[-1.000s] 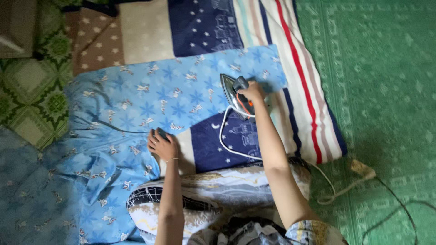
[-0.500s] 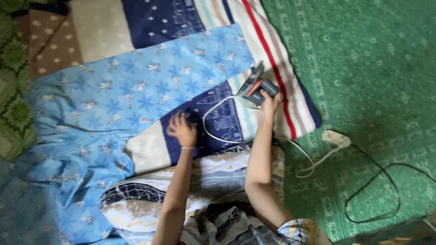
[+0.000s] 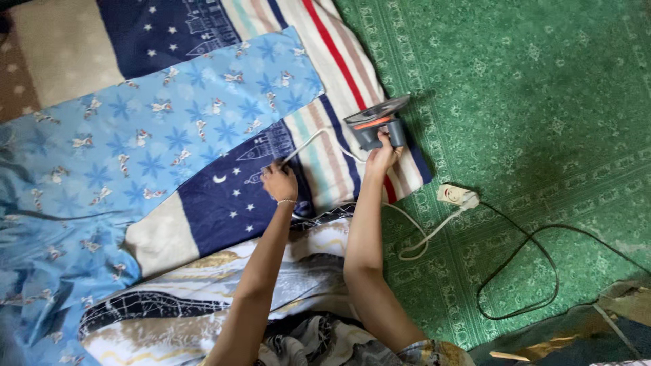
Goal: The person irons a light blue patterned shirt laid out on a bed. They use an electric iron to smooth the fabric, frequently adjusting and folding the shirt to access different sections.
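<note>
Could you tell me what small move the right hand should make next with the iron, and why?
Probably let go. The right hand has the iron upright at the striped pad's corner, off the blue garment, while the left hand touches its white cord.

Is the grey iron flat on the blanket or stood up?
Stood up: the grey iron rests on its heel, soleplate off the striped blanket, right hand gripping its handle.

Right hand [image 3: 382, 154] grips the grey iron [image 3: 378, 122], standing on the striped blanket's [image 3: 319, 41] edge; left hand [image 3: 279, 181] pinches its white cord [image 3: 298, 146] beside the blue garment [image 3: 156, 129].
</note>
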